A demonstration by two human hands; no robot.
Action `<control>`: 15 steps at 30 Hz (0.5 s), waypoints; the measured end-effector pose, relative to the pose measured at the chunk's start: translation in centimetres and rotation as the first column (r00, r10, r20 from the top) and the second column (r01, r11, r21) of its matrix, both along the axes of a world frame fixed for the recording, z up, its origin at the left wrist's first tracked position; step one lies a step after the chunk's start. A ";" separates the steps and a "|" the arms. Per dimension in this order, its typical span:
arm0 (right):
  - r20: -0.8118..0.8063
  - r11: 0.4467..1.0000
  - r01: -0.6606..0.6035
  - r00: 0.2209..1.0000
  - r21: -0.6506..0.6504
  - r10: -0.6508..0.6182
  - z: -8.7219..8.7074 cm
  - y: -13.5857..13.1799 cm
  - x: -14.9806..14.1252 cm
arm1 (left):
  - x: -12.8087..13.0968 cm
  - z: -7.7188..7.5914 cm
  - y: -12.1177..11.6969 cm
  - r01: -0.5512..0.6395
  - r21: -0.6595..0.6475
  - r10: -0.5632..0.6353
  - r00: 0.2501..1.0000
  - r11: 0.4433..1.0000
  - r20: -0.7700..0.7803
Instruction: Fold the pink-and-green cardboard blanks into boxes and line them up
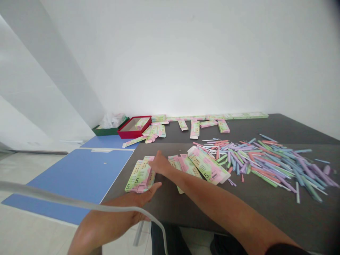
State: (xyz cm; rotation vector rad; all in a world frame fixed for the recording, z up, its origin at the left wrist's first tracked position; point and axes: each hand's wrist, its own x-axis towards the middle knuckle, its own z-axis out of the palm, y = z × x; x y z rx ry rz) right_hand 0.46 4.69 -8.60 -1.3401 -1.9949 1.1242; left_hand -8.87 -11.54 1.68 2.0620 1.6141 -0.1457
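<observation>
A stack of flat green-and-pink printed cartons (138,176), each marked with a 5, lies on the dark table (265,216) near its left edge. My left hand (140,202) lies palm up, with fingers extended along the stack's lower edge. My right hand (159,163) rests at the stack's upper right corner, and its fingers are partly hidden. To its right lie more flat cartons (208,164), overlapping one another. Neither hand touches them.
Several pastel paper strips (268,163) lie heaped at the right. Further cartons (209,124) line the table's far side, near a red box (127,132) and a green box (106,131). A blue board (79,177) lies left of the table. A white cable (66,200) crosses the foreground.
</observation>
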 end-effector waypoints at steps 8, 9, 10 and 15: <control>0.231 0.946 -0.067 0.973 0.316 -0.008 -1.8 -4.2 11.3 | -4.0 -5.6 0.8 0.019 -0.123 -0.023 0.999 0.992 -0.037; 0.298 0.938 -0.015 0.950 0.345 -0.094 -2.0 -3.8 13.2 | -4.2 -6.3 1.0 0.017 -0.111 -0.019 1.000 0.994 -0.022; 0.367 0.929 0.042 0.911 0.368 -0.186 -2.0 -3.1 15.0 | -4.2 -6.8 1.2 0.020 -0.110 -0.021 1.000 0.994 -0.015; 0.478 0.904 0.199 0.794 0.379 -0.376 -3.0 -0.3 20.0 | -1.6 -7.0 2.4 0.061 -0.185 -0.072 0.996 0.981 -0.050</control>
